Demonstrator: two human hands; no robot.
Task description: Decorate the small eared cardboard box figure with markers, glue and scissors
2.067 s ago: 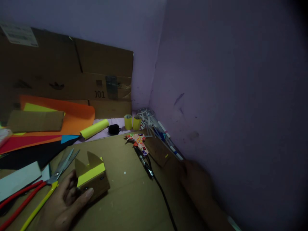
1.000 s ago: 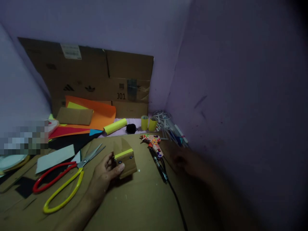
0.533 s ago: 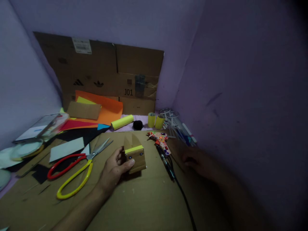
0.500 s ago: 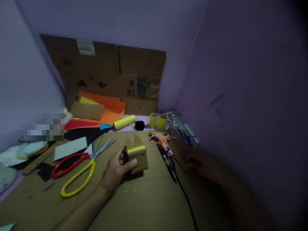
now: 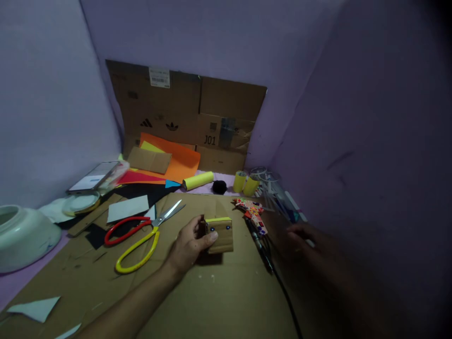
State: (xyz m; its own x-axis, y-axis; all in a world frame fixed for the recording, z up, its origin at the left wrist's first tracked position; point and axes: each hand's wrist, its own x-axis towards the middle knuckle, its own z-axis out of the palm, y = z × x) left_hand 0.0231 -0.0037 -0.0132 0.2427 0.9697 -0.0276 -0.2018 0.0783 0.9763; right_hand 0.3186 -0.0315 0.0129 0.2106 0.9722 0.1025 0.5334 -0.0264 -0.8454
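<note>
Against cardboard (image 5: 240,301), brown yellow-topped box (image 5: 223,239)

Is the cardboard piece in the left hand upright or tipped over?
Upright: the left hand holds the cardboard piece with its pointed tips upward and its yellow strip above the two dark dots.

A white pot (image 5: 30,242) sits at the view's eight o'clock. A phone (image 5: 93,179) is at nine, big cardboard (image 5: 187,110) at eleven.

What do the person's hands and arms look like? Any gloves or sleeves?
The left hand is bare, and no sleeve, watch or ring shows on it or the left forearm. The right hand looks gloveless too, but the right arm is too dark to tell.
</note>
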